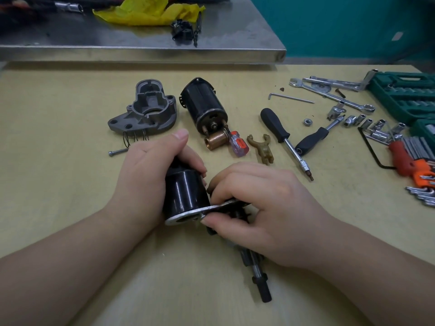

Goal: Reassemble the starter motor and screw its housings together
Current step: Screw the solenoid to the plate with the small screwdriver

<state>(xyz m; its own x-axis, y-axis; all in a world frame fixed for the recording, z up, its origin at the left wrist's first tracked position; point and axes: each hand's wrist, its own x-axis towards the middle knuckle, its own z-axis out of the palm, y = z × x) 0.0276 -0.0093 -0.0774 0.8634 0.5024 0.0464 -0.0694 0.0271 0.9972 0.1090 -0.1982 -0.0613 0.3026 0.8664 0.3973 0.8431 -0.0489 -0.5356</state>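
Observation:
My left hand (pixel 150 175) grips a black cylindrical solenoid housing (pixel 184 196) with a silver flange at its near end. My right hand (pixel 259 208) pinches that flange and covers a dark assembly whose shaft (pixel 260 278) sticks out toward me. On the table beyond lie the grey cast nose housing (pixel 146 109), the black motor body (pixel 203 107) with studs at its end, a copper sleeve (pixel 215 140), a tan plastic fork lever (pixel 261 148), a spring (pixel 135 138) and a long bolt (pixel 117 151).
A small red-handled screwdriver (pixel 239 147), a black screwdriver (pixel 280 130), a ratchet handle (pixel 313 140), wrenches (pixel 329 92), sockets, hex keys (pixel 419 170) and a green socket case (pixel 404 95) crowd the right side. A steel shelf (pixel 141 50) edges the table's far side.

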